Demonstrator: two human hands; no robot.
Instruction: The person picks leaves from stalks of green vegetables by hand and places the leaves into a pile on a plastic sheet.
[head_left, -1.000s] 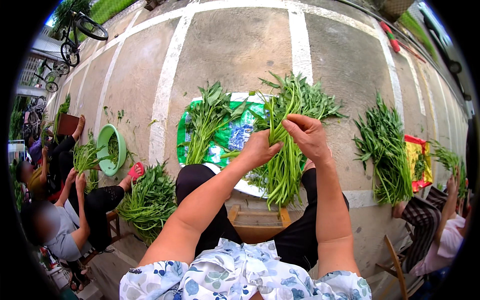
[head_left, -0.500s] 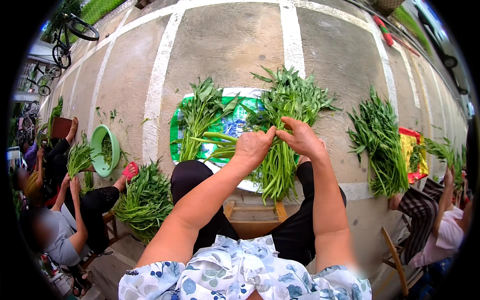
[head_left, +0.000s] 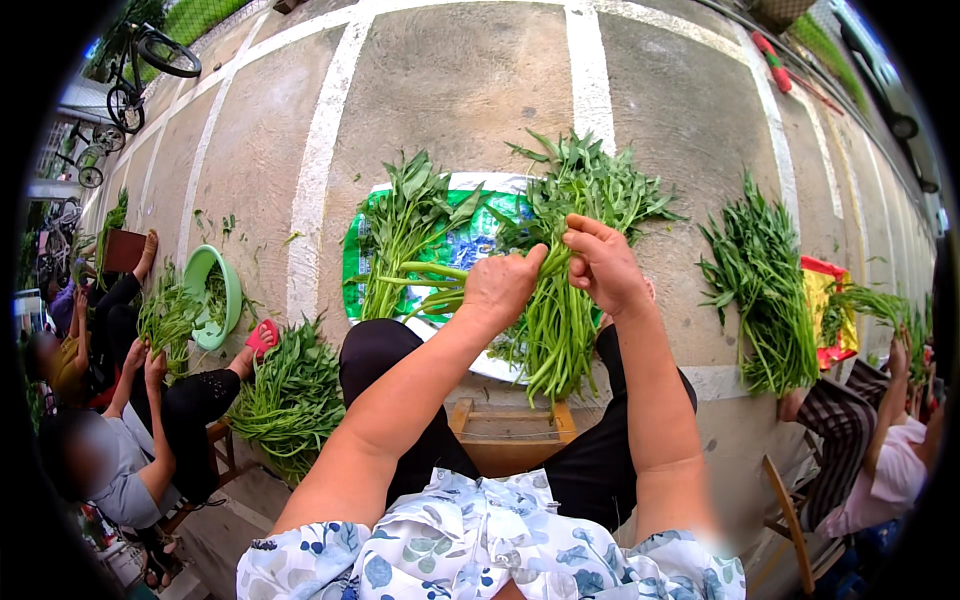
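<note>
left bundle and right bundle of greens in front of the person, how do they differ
The left bundle is smaller and narrower; the right bundle is larger, with many more stems.
The left bundle lies within the left side of the plastic sheet; the right bundle's leaves spread past its right side.
Both are green, leafy ends away from the person, stems toward them.

My L hand is clenched on some green stems, ends poking out left. R hand just beside it, fingers curled, can't tell if it's got anything tbh. Leafy bunch on a green/white sack, bigger pile below my hands.
</note>
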